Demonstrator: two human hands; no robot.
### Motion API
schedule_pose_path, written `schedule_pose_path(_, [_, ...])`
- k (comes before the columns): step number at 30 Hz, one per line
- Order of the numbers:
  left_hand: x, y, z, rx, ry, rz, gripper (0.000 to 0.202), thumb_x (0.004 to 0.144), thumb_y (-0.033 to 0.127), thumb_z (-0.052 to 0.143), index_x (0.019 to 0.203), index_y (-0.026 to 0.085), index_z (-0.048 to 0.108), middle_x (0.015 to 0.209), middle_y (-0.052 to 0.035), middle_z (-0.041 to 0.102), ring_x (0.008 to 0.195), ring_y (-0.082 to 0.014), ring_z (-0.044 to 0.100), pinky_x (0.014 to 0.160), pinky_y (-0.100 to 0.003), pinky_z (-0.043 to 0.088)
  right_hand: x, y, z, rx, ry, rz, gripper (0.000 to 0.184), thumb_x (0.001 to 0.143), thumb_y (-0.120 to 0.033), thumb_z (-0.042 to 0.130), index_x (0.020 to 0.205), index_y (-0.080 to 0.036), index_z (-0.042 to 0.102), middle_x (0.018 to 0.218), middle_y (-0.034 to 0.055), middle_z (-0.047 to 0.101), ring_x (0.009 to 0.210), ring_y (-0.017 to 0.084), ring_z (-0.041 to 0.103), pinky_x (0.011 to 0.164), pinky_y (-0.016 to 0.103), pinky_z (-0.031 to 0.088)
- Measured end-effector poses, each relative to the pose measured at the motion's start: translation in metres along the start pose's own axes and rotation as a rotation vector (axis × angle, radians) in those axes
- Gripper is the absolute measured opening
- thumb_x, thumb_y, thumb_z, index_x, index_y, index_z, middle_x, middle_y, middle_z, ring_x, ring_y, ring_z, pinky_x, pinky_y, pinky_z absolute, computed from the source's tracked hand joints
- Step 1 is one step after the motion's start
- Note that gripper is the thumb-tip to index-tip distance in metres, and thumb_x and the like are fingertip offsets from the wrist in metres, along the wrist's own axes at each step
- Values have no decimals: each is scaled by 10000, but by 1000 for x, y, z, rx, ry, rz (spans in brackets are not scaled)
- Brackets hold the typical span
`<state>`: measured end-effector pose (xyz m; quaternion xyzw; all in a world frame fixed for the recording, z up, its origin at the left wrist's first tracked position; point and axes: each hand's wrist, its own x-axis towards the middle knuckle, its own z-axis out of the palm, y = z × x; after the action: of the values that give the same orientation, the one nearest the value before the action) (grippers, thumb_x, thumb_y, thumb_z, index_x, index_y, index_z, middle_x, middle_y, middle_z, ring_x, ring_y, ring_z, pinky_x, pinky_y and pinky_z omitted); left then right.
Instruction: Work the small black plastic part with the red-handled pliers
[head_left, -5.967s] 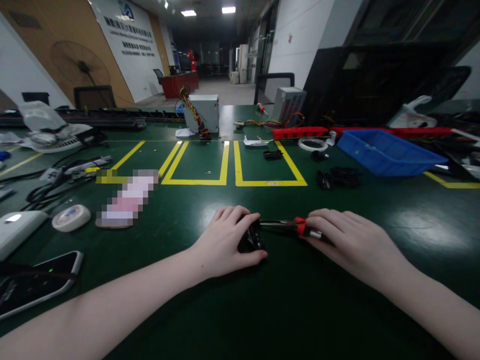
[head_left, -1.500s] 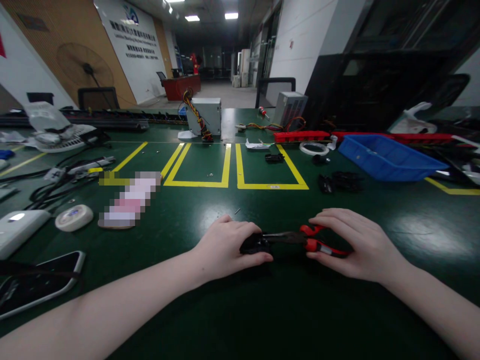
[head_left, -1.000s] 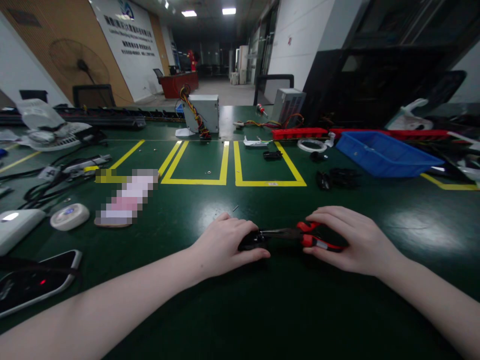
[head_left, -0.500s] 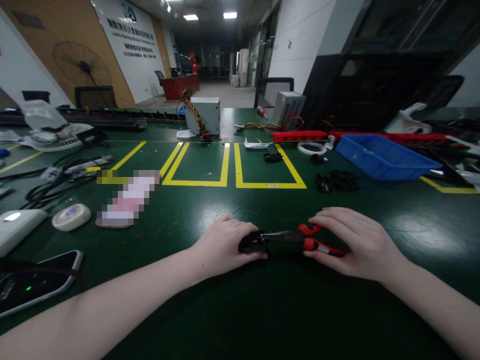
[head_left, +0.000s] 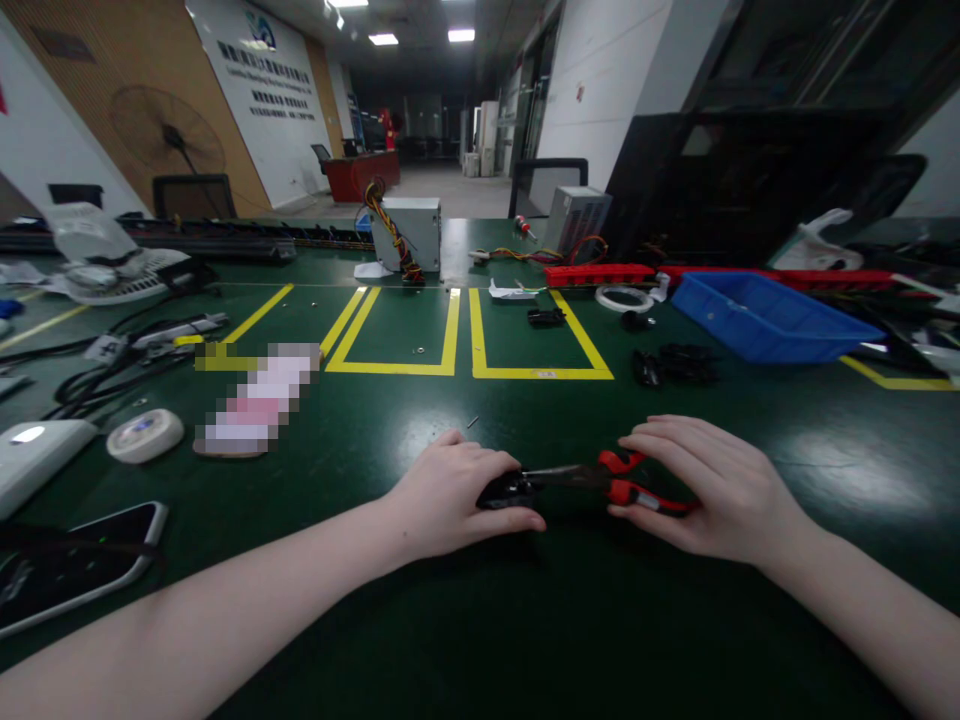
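My left hand (head_left: 461, 490) is closed round a small black plastic part (head_left: 510, 490), much of it hidden by the fingers and thumb. My right hand (head_left: 712, 490) grips the red handles of a pair of needle-nose pliers (head_left: 619, 490), which stand somewhat spread. The pliers point left, and their thin jaws reach the black part's right side. Whether the jaws pinch anything there is too dark to tell. A small metal pin (head_left: 472, 421) lies on the green table (head_left: 360, 620) just beyond my left hand.
Several black parts (head_left: 679, 364) lie right of the taped yellow rectangles, near a blue bin (head_left: 772, 315). One more black piece (head_left: 546, 316) sits inside the right rectangle. Power supply boxes (head_left: 409, 232) stand farther back. On the left are a phone-like device (head_left: 90, 560), a tape roll (head_left: 145, 435) and cables.
The thumb of my left hand has stretched a little to the right under the black part. The pliers and my right hand have hardly moved; the view has shifted slightly.
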<state>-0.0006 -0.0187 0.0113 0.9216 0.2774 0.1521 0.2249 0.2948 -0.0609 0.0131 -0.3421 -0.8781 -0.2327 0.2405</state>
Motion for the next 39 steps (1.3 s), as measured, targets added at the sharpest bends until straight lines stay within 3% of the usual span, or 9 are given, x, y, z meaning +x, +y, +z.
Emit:
schedule_pose_path(6, [-1,0,0,2,2,5,387,913,544,591,1029,179,649,922,-20,723,816,-192,662,775,-343,380,3,0,-1,-4,50,-28,542,752,-412,738,1177,-121,568,992,137,690,897,265,677,901,479,551])
schedule_pose_path(11, [-1,1,0,3,13,16,370,912,494,618,1116,185,623,1022,-25,715,890,-194,658,806,-346,395,-1,3,1,5,25,-22,601,747,-432,730,1244,-150,546,1038,122,697,919,260,683,982,514,498])
schedule_pose_path(15, [-1,1,0,5,25,38,373,906,456,642,1158,183,608,1047,-28,704,932,-194,649,822,-343,413,-1,2,1,-22,23,-6,562,746,-441,726,1217,-183,561,1025,102,716,952,277,683,1036,551,435])
schedule_pose_path(23, [-2,0,1,-1,32,60,401,900,463,650,1183,185,595,1062,-30,698,941,-194,649,849,-350,432,4,-2,-2,-84,9,-36,432,758,-484,693,1062,-195,590,879,68,718,921,278,664,1033,548,405])
schedule_pose_path(31, [-1,-1,2,38,53,75,451,892,461,666,1235,186,568,1115,-47,695,987,-206,643,850,-349,427,4,-2,-3,-39,-12,3,407,752,-470,689,1049,-209,592,883,50,704,923,274,655,1048,531,382])
schedule_pose_path(39, [-1,-2,2,17,24,82,434,920,540,585,1167,185,622,998,-38,701,877,-191,634,826,-342,395,2,0,-2,-26,1,18,430,739,-468,711,1075,-221,606,906,46,714,925,282,657,1059,552,361])
